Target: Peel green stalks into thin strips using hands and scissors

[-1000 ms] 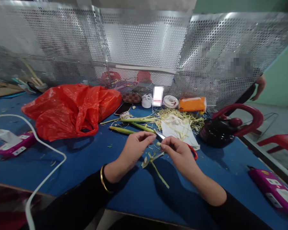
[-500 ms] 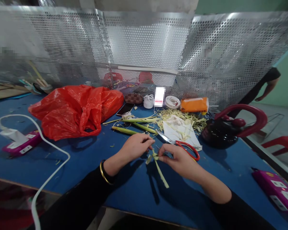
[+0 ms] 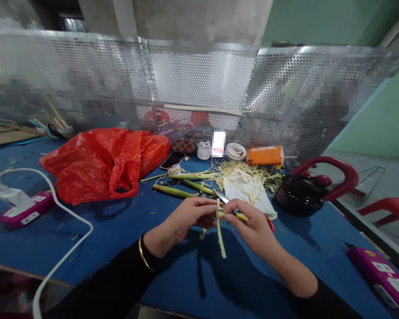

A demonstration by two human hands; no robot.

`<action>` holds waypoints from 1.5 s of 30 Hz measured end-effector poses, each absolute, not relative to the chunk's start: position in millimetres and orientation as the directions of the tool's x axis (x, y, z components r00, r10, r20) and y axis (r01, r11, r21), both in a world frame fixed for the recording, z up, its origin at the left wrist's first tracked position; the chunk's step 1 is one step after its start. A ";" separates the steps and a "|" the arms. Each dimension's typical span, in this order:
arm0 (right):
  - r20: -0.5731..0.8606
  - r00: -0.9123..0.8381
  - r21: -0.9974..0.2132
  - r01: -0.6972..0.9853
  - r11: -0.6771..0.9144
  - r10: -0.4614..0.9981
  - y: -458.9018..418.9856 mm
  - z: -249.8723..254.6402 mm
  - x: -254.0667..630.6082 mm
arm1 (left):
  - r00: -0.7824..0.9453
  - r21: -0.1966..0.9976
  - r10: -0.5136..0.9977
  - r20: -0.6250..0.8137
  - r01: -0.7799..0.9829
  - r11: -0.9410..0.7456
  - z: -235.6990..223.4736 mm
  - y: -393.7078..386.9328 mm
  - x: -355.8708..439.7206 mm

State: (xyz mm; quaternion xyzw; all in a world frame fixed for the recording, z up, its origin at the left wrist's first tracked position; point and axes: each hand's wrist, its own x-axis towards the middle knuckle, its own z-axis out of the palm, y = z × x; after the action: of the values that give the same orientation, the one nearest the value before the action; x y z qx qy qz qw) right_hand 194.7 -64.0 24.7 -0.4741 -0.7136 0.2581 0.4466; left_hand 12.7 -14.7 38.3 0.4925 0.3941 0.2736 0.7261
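Between my two hands is a narrow pale-green plant strip, its long end hanging down above the blue table. My left hand pinches it near the top from the left. The fingertips of my right hand close on the same strip from the right, at what looks like a fold or knot. A shorter strip end dangles below my left fingers. Behind my right hand lie scissors, their red handles mostly hidden. Green stalks rest on the table just beyond my hands.
Shredded plant fibres and a white sheet lie beyond my right hand. A dark kettle stands right, a red plastic bag left. Purple power strips sit at both sides, a white cable at left. A perforated metal screen stands behind.
My hands have drawn closer together around the strip, which now hangs more upright. My right hand covers more of the scissors. The view has tilted up slightly.
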 end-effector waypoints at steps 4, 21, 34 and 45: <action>0.489 -0.151 -0.750 0.430 0.503 0.859 -63.6 26.9 196.6 | 0.498 0.926 0.815 -0.298 -0.056 0.373 37.8 -16.1 14.5; 0.503 -0.006 -0.718 0.554 0.422 0.864 -64.5 24.7 191.5 | 0.446 0.971 0.878 -0.176 -0.069 0.230 31.4 -25.7 24.5; 0.471 0.016 -0.726 0.576 0.377 0.882 -67.4 27.0 189.0 | 0.472 0.938 0.843 -0.257 -0.090 0.336 30.7 -25.5 23.9; 0.640 -0.447 -0.049 0.788 0.614 0.625 -67.7 29.9 193.8 | 0.418 0.895 0.855 -0.308 -0.178 0.410 29.3 -22.0 23.0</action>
State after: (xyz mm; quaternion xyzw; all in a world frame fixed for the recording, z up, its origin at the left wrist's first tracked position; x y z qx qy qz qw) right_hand 193.8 -67.7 29.9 -0.4201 -0.8407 -0.1291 0.3163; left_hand 23.0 -22.0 29.3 0.4137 0.4087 0.3521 0.7334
